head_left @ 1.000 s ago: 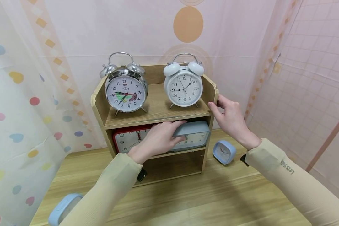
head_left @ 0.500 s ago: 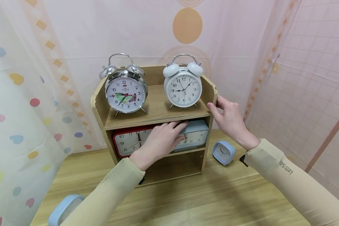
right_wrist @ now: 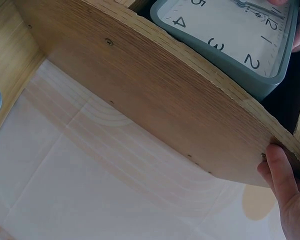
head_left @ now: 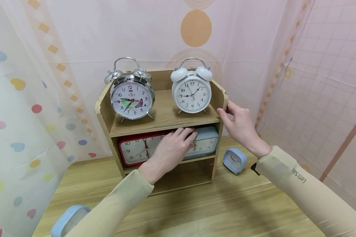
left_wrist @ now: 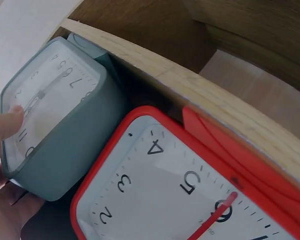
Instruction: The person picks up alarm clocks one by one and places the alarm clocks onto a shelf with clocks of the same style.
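Observation:
My left hand (head_left: 171,149) pinches a blue-grey rectangular clock (head_left: 206,140) in the middle compartment of a small wooden shelf (head_left: 163,124). In the left wrist view the thumb lies on the face of this clock (left_wrist: 65,145) and the other fingers go over its top. Beside it stands a red-framed clock (head_left: 133,149), partly covered by the left hand in the head view. My right hand (head_left: 240,123) holds the shelf's right side panel, its thumb at the front edge and its fingers on the outer face, as the right wrist view of that panel (right_wrist: 140,85) shows.
On the top board stand a silver twin-bell alarm clock (head_left: 132,98) and a white one (head_left: 192,93). A small blue clock (head_left: 234,160) sits on the table (head_left: 213,210) to the right; another blue clock (head_left: 69,219) is at front left. Patterned curtains (head_left: 154,29) surround the table.
My left hand has shifted slightly right, its fingers drawing closer together on the blue-grey clock, which has moved slightly left. More of the red clock shows. The right hand keeps its hold.

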Motion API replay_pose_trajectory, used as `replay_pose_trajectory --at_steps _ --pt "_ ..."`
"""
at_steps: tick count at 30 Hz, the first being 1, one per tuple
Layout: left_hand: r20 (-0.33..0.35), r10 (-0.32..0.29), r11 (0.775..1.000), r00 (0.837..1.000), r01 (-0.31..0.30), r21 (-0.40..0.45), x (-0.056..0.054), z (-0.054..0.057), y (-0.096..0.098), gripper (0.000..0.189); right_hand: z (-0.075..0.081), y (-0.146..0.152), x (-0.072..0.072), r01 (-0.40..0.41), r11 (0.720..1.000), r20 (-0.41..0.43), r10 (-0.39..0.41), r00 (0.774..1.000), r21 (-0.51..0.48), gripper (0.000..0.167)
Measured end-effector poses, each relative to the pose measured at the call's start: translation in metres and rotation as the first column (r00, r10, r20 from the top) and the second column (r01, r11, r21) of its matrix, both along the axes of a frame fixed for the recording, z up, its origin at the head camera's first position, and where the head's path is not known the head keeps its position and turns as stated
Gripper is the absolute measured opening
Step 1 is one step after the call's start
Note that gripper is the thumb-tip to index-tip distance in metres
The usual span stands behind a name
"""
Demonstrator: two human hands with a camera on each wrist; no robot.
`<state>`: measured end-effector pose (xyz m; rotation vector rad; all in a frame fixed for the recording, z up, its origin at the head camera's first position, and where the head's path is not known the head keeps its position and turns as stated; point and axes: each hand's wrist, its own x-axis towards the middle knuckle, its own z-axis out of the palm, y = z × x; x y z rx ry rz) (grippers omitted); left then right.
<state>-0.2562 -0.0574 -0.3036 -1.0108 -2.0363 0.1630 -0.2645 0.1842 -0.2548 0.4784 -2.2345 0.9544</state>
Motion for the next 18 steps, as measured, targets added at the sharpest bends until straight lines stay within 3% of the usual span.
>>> replay_pose_trajectory --at_steps 15,18 --pt "-0.020 -0.003 1.000 1.000 0.003 -0.001 -0.0027 -0.0067 -0.0011 0.047 -0.0023 0.0001 -0.0007 0.005 1.000 -0.018 -0.004 1.000 0.008 0.030" --pt "-0.049 0.009 1.000 0.999 -0.010 -0.019 -0.0028 -0.0075 0.0000 0.047 -0.0020 0.0005 -0.0009 0.003 1.000 -0.022 -0.003 1.000 0.006 0.031"
